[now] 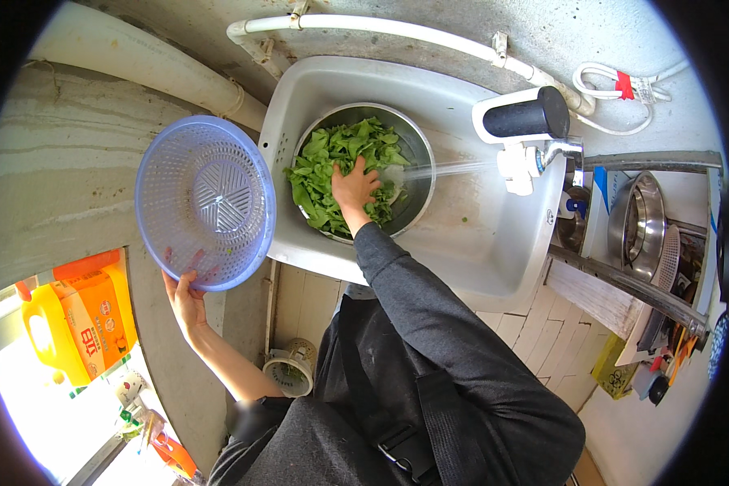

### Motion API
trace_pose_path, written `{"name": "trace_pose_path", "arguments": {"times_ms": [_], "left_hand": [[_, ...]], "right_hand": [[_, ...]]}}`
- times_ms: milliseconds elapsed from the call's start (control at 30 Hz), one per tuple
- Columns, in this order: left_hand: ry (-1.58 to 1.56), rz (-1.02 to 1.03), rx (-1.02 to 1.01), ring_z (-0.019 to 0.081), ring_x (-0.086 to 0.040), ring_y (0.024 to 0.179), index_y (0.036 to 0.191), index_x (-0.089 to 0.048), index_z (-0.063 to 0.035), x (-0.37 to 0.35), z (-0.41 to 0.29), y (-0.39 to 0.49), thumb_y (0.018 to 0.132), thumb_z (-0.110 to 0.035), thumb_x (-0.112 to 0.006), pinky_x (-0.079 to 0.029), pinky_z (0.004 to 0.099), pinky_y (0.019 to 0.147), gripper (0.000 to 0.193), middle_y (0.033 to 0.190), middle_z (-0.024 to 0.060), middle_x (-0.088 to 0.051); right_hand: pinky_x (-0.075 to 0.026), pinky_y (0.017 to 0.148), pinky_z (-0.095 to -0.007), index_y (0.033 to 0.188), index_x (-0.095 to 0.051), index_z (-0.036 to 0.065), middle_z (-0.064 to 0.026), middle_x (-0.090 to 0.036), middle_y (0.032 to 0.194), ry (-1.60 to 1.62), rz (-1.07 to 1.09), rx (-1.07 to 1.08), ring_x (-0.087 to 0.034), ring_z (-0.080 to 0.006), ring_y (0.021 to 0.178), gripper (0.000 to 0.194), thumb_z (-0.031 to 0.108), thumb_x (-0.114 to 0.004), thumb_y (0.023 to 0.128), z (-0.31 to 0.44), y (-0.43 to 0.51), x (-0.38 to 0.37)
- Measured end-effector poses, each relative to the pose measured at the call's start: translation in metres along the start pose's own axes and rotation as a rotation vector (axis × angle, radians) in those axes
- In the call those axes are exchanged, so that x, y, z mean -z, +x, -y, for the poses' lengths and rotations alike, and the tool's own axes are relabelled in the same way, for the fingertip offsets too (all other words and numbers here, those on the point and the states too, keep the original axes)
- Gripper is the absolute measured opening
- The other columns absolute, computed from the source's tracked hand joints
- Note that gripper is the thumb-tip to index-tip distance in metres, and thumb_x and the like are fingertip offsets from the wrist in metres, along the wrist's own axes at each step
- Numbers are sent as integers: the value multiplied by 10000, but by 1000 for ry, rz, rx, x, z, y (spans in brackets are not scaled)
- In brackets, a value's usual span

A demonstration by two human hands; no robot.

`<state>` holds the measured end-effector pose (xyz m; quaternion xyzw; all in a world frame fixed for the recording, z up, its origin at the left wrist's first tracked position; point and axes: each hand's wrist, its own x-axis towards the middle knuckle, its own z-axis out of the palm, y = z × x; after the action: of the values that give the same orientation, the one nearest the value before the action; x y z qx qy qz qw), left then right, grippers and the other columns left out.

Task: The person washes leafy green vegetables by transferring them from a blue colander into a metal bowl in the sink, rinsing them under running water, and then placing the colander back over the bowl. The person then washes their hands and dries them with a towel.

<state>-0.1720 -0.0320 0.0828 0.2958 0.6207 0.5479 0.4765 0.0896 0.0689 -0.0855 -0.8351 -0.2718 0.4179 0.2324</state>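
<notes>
My left hand (187, 304) grips the lower rim of a blue-purple plastic colander (173, 158), its fingers showing through the holes. The colander is tilted with its inside towards me, left of the sink, and a small green bit clings inside it. My right hand (355, 187) lies on leafy greens (316, 158) with fingers spread; whether any leaves are caught under it is hidden. The greens fill much of a round stainless steel basin (422, 146) standing in the grey-white sink (480, 243). A stream of water (455, 170) from the white tap device (516, 167) runs sideways into the basin.
White pipes (389, 25) run along the wall behind the sink. At right, a metal rack (632, 288) holds steel bowls (635, 225). A yellow jug (42, 331) stands by the bright window at left. Below the sink is a small white basket (288, 367).
</notes>
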Motion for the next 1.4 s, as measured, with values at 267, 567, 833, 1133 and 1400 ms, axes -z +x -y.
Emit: {"name": "trace_pose_path", "arguments": {"times_ms": [267,567,833,1133,1400], "left_hand": [[13,-18,7,376,-476,1100,1332,-252,-50,-1,0,0,718,72,-405,-521,495,777,645,1290,205,-344],[-5,-32,-8,335,-511,1066,1318,-278,-63,-5,0,-4,677,73,-421,-561,453,707,671,1239,188,-392],[-1,-62,-13,335,-512,1066,1318,-267,-52,-4,1,-8,682,75,-419,-562,444,709,666,1231,198,-400],[-13,-45,-16,359,-484,1094,1329,-244,-42,-1,1,-15,712,71,-415,-550,455,735,651,1283,193,-341],[-14,-50,-1,367,-476,1104,1331,-257,-52,3,3,-16,718,69,-423,-542,454,752,647,1300,187,-338]], "right_hand": [[-314,739,-597,1228,-355,129,-219,-326,1124,-50,-99,61,-290,-398,1068,585,412,-587,772,-2,-1,-7],[-314,738,-598,1234,-351,129,-217,-337,1110,-59,-84,61,-297,-393,1066,593,415,-585,771,-3,-1,-7],[-316,741,-595,1239,-342,129,-211,-338,1109,-65,-62,56,-304,-389,1061,597,414,-583,774,-5,-2,-5],[-317,742,-593,1244,-337,125,-204,-331,1099,-58,-74,75,-308,-383,1048,602,418,-579,776,-7,-4,-7],[-320,735,-577,1267,-319,119,-207,-324,1108,-80,-61,75,-304,-375,1041,629,428,-574,782,-9,-4,-7]]}}
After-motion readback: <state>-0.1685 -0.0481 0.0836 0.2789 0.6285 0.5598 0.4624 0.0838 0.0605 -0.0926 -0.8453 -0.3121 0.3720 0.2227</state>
